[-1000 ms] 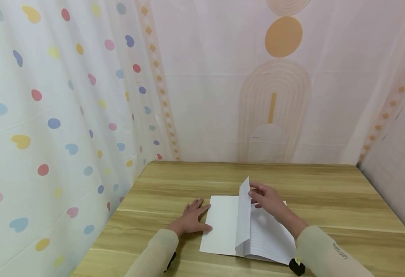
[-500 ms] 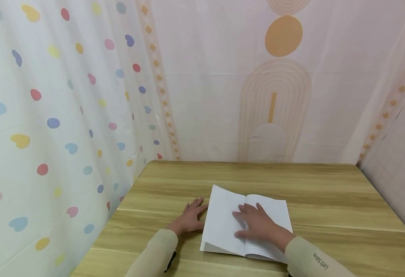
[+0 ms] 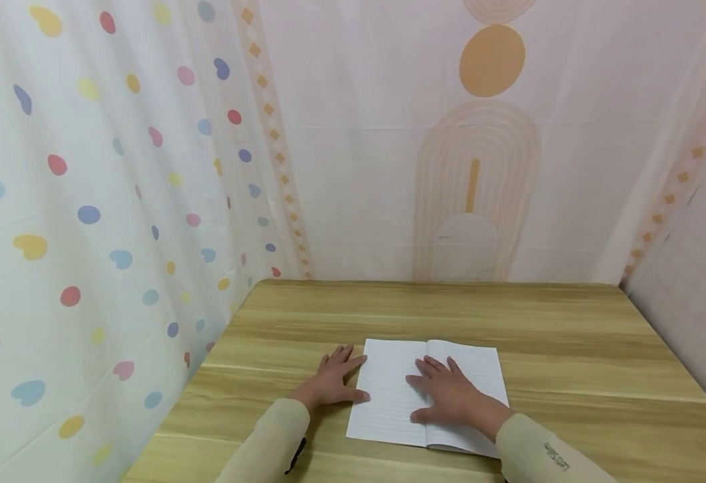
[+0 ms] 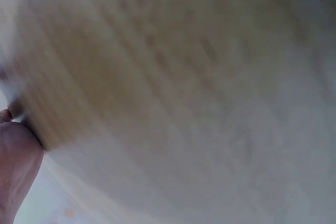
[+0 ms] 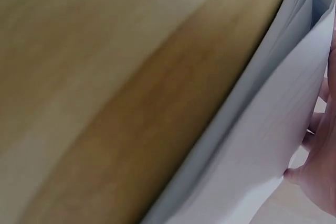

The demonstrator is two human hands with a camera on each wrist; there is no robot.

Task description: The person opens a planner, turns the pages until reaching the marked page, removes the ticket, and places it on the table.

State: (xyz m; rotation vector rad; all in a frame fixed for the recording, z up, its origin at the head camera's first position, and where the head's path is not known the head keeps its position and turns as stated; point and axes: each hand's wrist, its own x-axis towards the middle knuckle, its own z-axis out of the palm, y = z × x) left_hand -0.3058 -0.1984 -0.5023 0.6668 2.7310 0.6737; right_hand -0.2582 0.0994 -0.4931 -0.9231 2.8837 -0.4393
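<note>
White ruled-paper notebook (image 3: 383,389), open, on yellow-brown wood-grain table (image 3: 304,308), toward near side. Left hand (image 3: 330,382): released, fingers spread, thumb on left page's outer margin, most of hand over table beside it. Right hand (image 3: 452,396): likewise released, palm down over right page, fingertips across centre fold onto left page; nothing grasped by either. From right wrist view: upward bow in leaves along near edge. Probable step: pressing open spread flat. Best done with relaxed, straight fingers and light, even pressure along fold; use left thumb as anchor, avoid dragging or creasing bowed leaves
</note>
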